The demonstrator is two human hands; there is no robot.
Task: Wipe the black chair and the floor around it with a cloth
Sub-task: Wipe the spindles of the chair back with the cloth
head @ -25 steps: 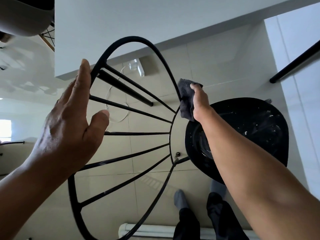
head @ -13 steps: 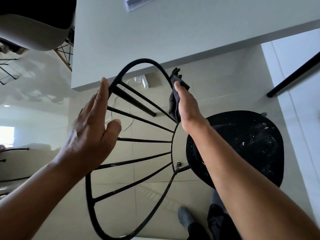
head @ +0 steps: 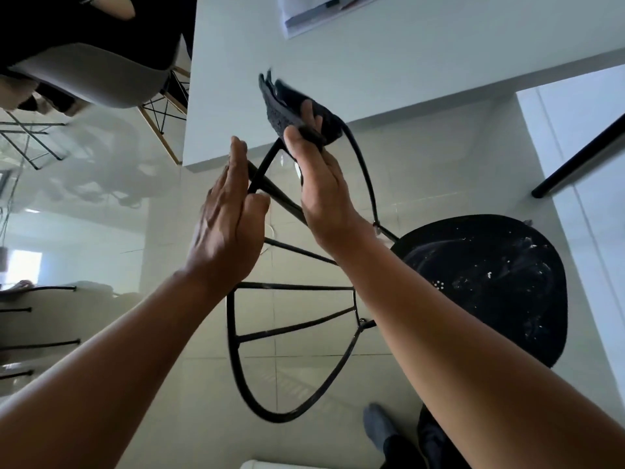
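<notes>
Looking down from a head-worn camera, two bare arms reach toward a black chair (head: 487, 282) with a round seat and a hooped backrest of thin metal spokes. The right hand (head: 321, 187) pinches a dark cloth (head: 291, 110) around the top curve of the backrest hoop, thumb on one side and fingers on the other, probably so the cloth wraps the rail and cleans both faces at once. The left hand (head: 226, 225) is open, fingers straight and together, lying against the hoop's left side just beside the right hand; it appears to steady the frame against the rubbing. White specks dot the seat, which suggests it remains to be wiped.

Below lies a glossy pale tiled floor (head: 203, 418) that reflects the room. A white tabletop (head: 372, 62) stands behind the chair, close to it. At upper left is a grey shell chair (head: 94, 76) on wooden and wire legs. The person's feet in dark socks show at the bottom edge.
</notes>
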